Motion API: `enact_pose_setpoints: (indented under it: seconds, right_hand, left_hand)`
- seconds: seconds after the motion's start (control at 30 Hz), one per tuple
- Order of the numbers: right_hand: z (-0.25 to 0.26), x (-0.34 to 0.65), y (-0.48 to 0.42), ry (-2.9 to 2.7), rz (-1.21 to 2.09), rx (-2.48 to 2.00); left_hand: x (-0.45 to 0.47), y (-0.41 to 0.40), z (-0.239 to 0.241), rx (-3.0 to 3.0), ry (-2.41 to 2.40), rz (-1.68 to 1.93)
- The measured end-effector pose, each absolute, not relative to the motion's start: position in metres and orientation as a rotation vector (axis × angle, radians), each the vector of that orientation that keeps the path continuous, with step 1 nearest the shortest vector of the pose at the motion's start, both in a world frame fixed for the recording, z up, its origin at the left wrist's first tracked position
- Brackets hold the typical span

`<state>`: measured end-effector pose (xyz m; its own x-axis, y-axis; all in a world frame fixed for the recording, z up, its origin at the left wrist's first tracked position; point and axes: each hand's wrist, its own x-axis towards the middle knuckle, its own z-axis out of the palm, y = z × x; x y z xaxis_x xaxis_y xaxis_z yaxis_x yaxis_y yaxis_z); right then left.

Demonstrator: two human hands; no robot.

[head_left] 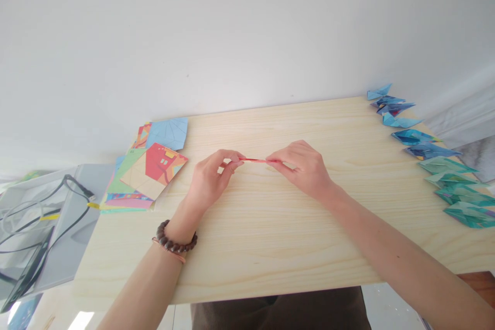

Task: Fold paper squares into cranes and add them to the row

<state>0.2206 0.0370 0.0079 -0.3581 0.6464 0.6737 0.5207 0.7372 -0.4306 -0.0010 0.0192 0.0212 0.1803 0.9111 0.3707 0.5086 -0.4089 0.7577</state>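
A thin strip of folded red paper is stretched level between my hands, seen nearly edge-on above the middle of the table. My left hand, with a dark bead bracelet on its wrist, pinches the left end between thumb and fingers. The right end is pinched in my right hand, palm down, thumb below. Fingertips on both sides cover the paper's ends, so its full shape is hidden.
Patterned origami sheets lie in a loose pile on the table's left. Folded blue and green paper figures line the right edge. A grey box with cables stands left of the wooden table. A white wall rises behind.
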Motion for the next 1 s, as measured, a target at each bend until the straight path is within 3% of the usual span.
enact_pose_setpoints:
  seconds: [0.3, 0.6, 1.0]
  right_hand:
    - [0.003, 0.218, 0.034, -2.018, 0.307, -0.96]
    - [0.004, 0.216, 0.032, -2.016, 0.408, -0.998]
    - [0.018, 0.22, 0.031, -1.759, 1.314, -1.158]
  left_hand:
    - [0.007, 0.022, 0.019, 1.527, 1.098, 1.345]
    - [0.006, 0.023, 0.018, 1.517, 1.046, 1.443]
    - [-0.002, 0.023, 0.012, 1.865, 1.198, 1.421]
